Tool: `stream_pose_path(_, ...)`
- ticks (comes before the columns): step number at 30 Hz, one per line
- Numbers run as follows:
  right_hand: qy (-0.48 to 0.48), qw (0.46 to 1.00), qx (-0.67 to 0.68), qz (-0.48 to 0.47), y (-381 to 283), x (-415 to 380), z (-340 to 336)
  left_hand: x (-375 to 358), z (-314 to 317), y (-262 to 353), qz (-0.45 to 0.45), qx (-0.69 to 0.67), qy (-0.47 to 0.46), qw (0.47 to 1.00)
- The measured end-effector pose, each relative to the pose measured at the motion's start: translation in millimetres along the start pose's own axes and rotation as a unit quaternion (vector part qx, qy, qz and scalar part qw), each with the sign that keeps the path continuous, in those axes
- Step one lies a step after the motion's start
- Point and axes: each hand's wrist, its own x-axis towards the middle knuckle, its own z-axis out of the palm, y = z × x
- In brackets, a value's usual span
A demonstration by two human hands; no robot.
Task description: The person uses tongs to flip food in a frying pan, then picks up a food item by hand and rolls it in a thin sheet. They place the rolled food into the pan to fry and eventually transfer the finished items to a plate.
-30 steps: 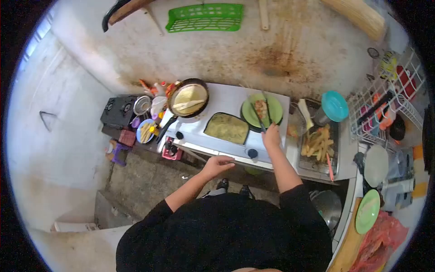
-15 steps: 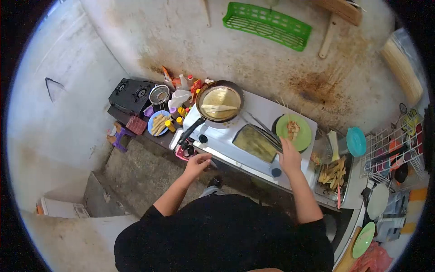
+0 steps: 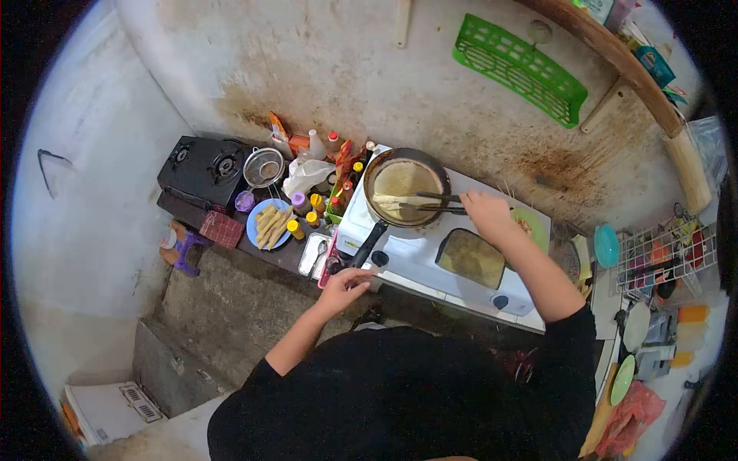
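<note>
A dark frying pan (image 3: 407,217) with oil sits on the white stove (image 3: 423,253), its black handle pointing toward me. My right hand (image 3: 486,213) is closed on metal tongs (image 3: 446,203), whose tips reach into the pan at a pale roll (image 3: 390,201) near its left side. Whether the tips grip the roll is hard to tell. My left hand (image 3: 344,290) holds nothing, fingers apart, just below the end of the pan handle. A green plate (image 3: 538,225) with food lies partly behind my right hand and forearm. A dark-edged flat panel (image 3: 470,257) is on the stove's right half.
Left of the stove stand a blue plate (image 3: 252,228) of rolls, yellow-capped bottles (image 3: 295,228), a strainer (image 3: 264,167) and a black gas stove (image 3: 201,170). A white wire rack (image 3: 661,261) is at the right. A green basket (image 3: 523,69) hangs on the wall.
My right hand and the tongs have moved left and up, from over the flat panel into the pan. The whole view has shifted. My left hand stays near the pan handle.
</note>
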Motion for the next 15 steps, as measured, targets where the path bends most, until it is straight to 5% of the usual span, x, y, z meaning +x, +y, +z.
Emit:
stream_pose_path(3, 0.026, 0.999, -0.015, -0.026, 4, 21, -21, 0, -8, 0, 0.023, -0.012, -0.03, 0.999)
stream_pose_path(9, -0.153, 0.986, 0.045, 0.043, 22, 46, -25, -4, -20, 0, 0.033, -0.044, -0.043, 0.998)
stream_pose_path(15, -0.139, 0.987, 0.071, 0.038, 35, 48, -6, -8, -31, -9, 0.039, -0.031, -0.059, 0.997)
